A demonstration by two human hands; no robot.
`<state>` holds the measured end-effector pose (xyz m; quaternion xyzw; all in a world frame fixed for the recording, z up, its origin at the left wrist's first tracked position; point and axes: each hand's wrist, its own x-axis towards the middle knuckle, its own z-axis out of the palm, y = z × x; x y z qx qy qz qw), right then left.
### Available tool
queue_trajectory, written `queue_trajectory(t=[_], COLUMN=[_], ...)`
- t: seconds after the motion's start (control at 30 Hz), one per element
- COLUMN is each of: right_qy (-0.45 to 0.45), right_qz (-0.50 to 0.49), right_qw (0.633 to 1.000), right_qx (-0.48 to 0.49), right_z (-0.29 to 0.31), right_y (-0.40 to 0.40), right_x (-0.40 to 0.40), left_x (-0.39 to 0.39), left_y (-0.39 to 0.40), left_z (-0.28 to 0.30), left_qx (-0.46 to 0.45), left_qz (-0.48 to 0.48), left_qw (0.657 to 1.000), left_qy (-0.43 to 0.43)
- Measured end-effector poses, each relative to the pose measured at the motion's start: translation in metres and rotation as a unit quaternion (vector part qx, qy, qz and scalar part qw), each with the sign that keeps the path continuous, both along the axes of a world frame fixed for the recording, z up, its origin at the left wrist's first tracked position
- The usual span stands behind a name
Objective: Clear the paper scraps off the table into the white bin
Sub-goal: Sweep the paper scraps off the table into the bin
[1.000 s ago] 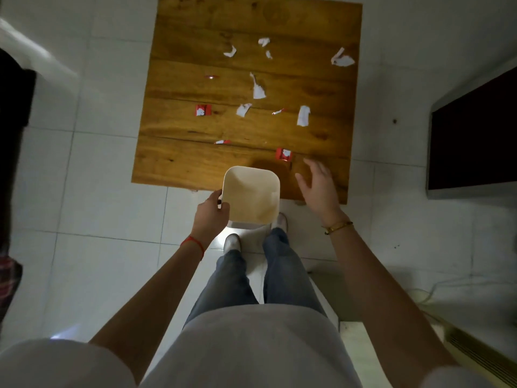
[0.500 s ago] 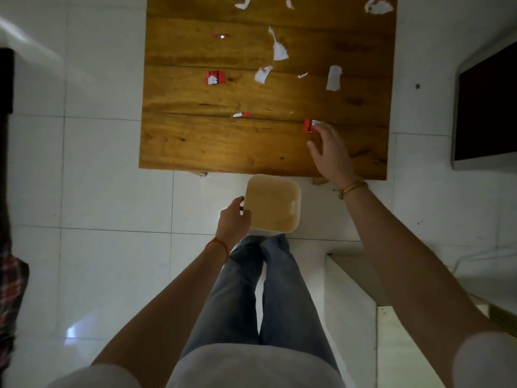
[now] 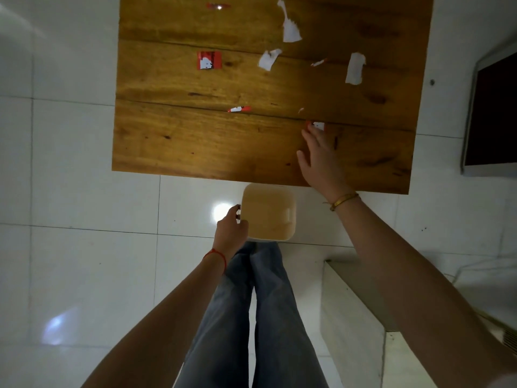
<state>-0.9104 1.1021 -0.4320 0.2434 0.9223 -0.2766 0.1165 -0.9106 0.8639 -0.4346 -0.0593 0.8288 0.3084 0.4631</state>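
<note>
The wooden table [image 3: 195,141] carries several torn scraps. A red-and-white scrap [image 3: 317,125] lies under the fingertips of my right hand [image 3: 319,155], which rests flat on the table with fingers spread. Further off lie a red square scrap [image 3: 209,60], a small red-and-white sliver [image 3: 239,109], and white pieces [image 3: 269,59], [image 3: 354,68], [image 3: 290,29]. My left hand [image 3: 230,233] grips the left rim of the white bin [image 3: 291,219], held just below the table's near edge. The bin looks empty inside.
White tiled floor [image 3: 70,219] surrounds the table. A dark screen in a white frame [image 3: 492,113] stands at the right. A low white ledge [image 3: 352,317] lies at my right, beside my legs [image 3: 251,317].
My right hand has slid forward over the table onto the red-and-white scrap. The view has moved closer to the table, and the bin stays just below the table's near edge.
</note>
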Motion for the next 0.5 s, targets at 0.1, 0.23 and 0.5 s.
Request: queue_trajectory(t=[0.1, 0.23, 0.5], right_qy=[0.007, 0.011, 0.073], right_qz=[0.070, 0.180, 0.147], right_qw=[0.997, 0.984, 0.984], right_qx=[0.005, -0.016, -0.063], right_z=[0.000, 0.000, 0.004], right_y=[-0.024, -0.067, -0.077], right_x=[0.007, 0.028, 0.033], left_x=[0.000, -0.003, -0.007], left_y=[0.002, 0.003, -0.003], left_z=[-0.003, -0.006, -0.009], left_qx=[0.004, -0.002, -0.013], left_qz=[0.004, 0.012, 0.032], left_qw=[1.000, 1.000, 0.999], left_qy=[-0.002, -0.008, -0.005])
